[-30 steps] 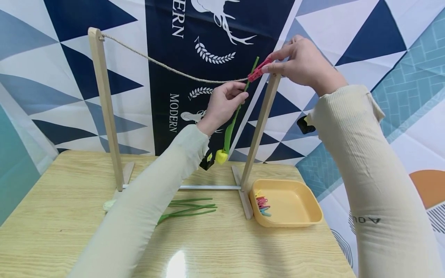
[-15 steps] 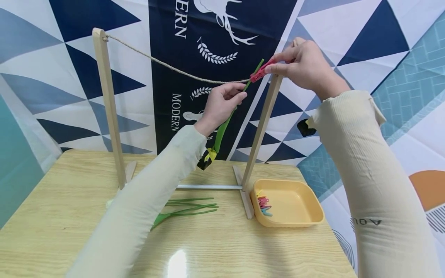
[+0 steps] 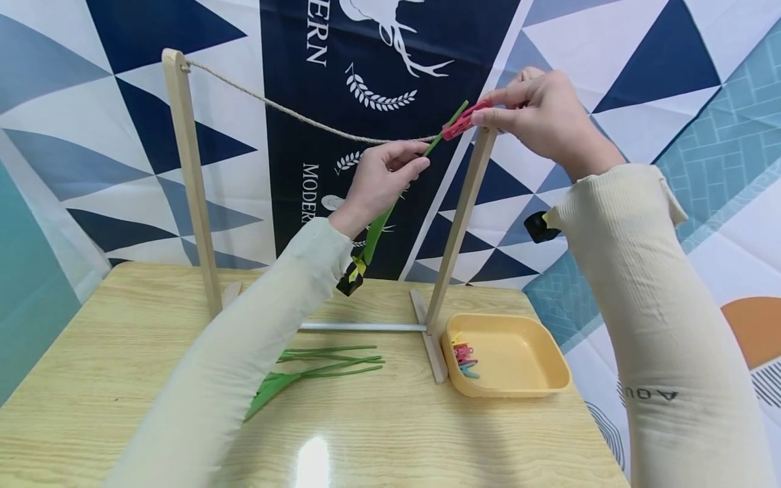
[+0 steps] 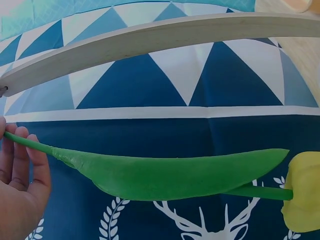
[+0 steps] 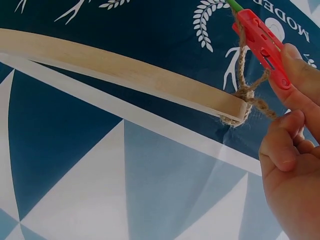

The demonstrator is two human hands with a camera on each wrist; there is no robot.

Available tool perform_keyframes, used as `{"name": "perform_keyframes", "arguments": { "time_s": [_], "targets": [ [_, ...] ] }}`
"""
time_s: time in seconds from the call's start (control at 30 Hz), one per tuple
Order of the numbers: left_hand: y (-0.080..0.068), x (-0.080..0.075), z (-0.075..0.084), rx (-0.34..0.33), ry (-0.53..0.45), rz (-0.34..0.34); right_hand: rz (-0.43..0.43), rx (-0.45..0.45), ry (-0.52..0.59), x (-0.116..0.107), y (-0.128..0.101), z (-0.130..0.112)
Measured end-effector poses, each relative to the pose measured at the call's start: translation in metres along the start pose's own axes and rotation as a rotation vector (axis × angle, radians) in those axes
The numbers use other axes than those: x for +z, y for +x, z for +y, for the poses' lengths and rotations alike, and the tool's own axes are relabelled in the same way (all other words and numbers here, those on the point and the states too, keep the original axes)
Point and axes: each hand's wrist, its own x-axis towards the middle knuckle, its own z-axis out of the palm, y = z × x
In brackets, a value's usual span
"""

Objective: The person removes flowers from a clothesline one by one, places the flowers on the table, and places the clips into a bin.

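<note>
Hands worked at a jute rope (image 3: 305,120): right hand (image 3: 539,112) pinched a red plastic clothespin (image 3: 462,123) onto it, left hand (image 3: 378,183) gripped the green-stemmed artificial yellow tulip (image 3: 390,203) just below.

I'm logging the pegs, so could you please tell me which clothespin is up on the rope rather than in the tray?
The red plastic clothespin pinched by the right hand, at the jute rope.

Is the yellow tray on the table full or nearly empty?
Nearly empty. The yellow tray holds only a small heap of coloured clothespins at its left end; the rest of its floor is bare.
</note>
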Motion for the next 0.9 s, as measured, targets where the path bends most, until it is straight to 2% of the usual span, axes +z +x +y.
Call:
{"name": "perform_keyframes", "arguments": {
  "time_s": [0.23, 0.33, 0.43, 0.9],
  "targets": [
    [-0.009, -0.01, -0.005, -0.008, 0.072, -0.021, 0.025, 0.03, 0.085, -0.005, -0.005, 0.004],
    [-0.014, -0.016, -0.006, -0.031, 0.102, -0.035, 0.035, 0.024, 0.104, -0.005, -0.009, 0.008],
    [-0.019, -0.02, -0.01, -0.059, 0.121, -0.047, 0.039, 0.024, 0.111, -0.002, -0.013, 0.012],
    [-0.049, -0.038, -0.024, -0.104, 0.184, -0.15, 0.04, 0.077, 0.212, 0.012, -0.039, 0.044]
  ]
}}
